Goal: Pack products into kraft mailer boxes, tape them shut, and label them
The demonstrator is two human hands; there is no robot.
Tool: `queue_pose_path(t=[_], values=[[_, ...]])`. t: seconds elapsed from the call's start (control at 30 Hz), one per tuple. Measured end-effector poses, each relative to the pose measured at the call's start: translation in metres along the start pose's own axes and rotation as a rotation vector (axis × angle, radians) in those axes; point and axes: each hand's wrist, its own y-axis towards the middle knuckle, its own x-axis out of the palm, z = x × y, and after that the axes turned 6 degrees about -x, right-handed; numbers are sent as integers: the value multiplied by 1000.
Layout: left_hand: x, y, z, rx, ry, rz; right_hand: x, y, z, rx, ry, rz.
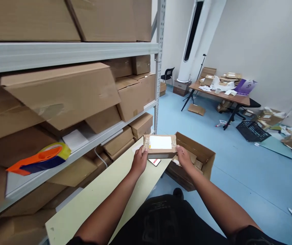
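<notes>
Between my two hands is a small cardboard box (160,155) with clear tape at its ends and a white label (160,142) on top. My left hand (139,160) grips its left end, and my right hand (184,157) grips its right end. It is held above the far end of a narrow pale tabletop (97,197). A phone (155,162) with a lit screen lies under it, partly covered. To the right, below my right forearm, an open carton (208,160) contains several smaller cardboard boxes.
Grey metal shelving (71,54) full of cartons lines the left side. An orange and blue tape dispenser (42,158) sits on a shelf. Across the blue floor stand a brown table (220,94) piled with packages and a black crate (252,130). Scattered packaging lies at the right.
</notes>
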Motion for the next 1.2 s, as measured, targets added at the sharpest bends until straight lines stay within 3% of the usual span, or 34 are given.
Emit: queue_pose_path(t=[0.2,0.43,0.63,0.77,0.87,1.0,1.2], values=[[90,44,61,90,44,-119,-81,39,38,50,-70,172],[204,97,110,86,65,-123,-167,95,101,102,-130,147],[262,127,129,139,33,-197,-205,125,135,164,-160,154],[282,155,129,89,1,-233,-210,141,151,201,-213,119],[286,178,124,55,-7,-210,-210,146,161,260,-256,131],[279,197,105,44,-51,-304,-209,134,167,312,-258,130],[255,203,65,-4,-95,-418,-192,102,168,404,-217,183]])
